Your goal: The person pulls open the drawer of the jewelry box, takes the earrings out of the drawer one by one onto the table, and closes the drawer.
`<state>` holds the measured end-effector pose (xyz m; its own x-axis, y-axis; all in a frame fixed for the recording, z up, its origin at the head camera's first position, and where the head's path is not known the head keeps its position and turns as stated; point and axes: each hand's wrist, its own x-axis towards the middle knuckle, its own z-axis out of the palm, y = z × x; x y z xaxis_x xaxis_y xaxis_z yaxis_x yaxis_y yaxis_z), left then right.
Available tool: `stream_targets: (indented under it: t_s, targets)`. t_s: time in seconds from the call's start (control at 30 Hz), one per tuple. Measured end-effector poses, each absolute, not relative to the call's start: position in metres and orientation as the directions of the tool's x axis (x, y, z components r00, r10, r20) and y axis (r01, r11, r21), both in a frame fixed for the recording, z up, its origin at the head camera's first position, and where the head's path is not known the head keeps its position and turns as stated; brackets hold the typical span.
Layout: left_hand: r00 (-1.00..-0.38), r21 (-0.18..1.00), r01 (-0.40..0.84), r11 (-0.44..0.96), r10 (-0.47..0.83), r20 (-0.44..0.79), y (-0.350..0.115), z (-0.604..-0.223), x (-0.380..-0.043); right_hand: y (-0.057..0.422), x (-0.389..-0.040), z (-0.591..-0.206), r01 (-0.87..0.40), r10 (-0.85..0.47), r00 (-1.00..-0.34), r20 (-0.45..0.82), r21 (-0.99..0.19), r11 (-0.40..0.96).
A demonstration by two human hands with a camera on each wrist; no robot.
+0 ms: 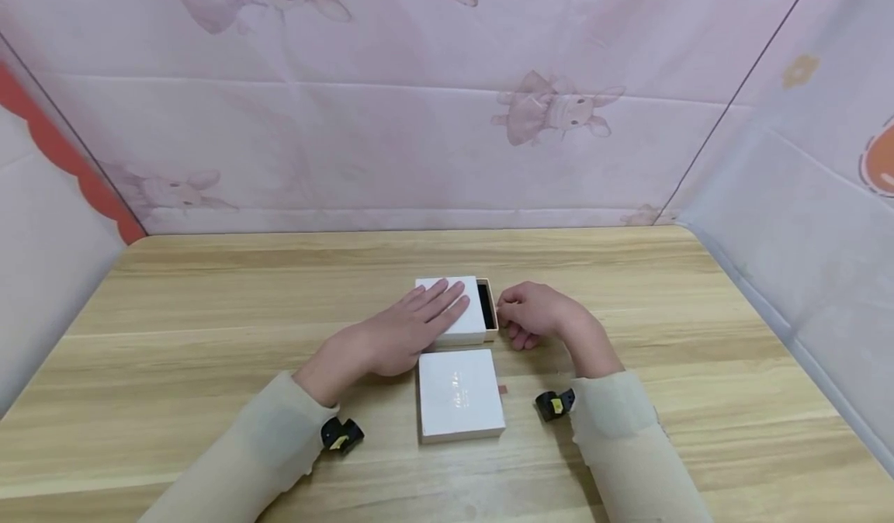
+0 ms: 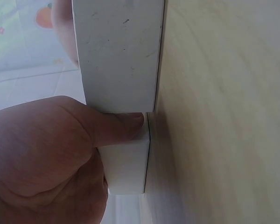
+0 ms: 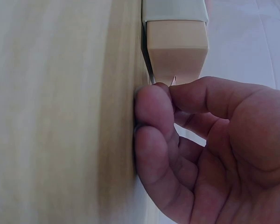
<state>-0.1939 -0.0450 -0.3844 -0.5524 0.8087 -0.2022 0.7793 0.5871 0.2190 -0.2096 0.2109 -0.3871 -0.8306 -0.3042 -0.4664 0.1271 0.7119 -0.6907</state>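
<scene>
A white drawer-style box lies on the table, its tan inner drawer partly out to the right and showing a black inside. Across the white sleeve's top my left hand rests with straight, spread fingers. Its thumb presses the near side, between the two boxes. At the drawer's right end, my right hand pinches a small ribbon tab between thumb and finger, the other fingers curled. Most of the tab is hidden by the fingertips.
A second white box with gold lettering lies just nearer to me, a reddish ribbon tab at its right side. Both stand on a wood-grain table. A rabbit-print cloth hangs behind the table, with more cloth at both sides.
</scene>
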Motion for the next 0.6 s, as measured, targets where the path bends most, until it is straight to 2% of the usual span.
stream_targets:
  t_s: [0.6]
  targets:
    - [-0.552,0.229,0.779,0.583,0.812,-0.189,-0.0444,-0.3849,-0.1937,0.2118,-0.2094,-0.3876,0.14,-0.288,-0.833,-0.473,-0.683,0.717]
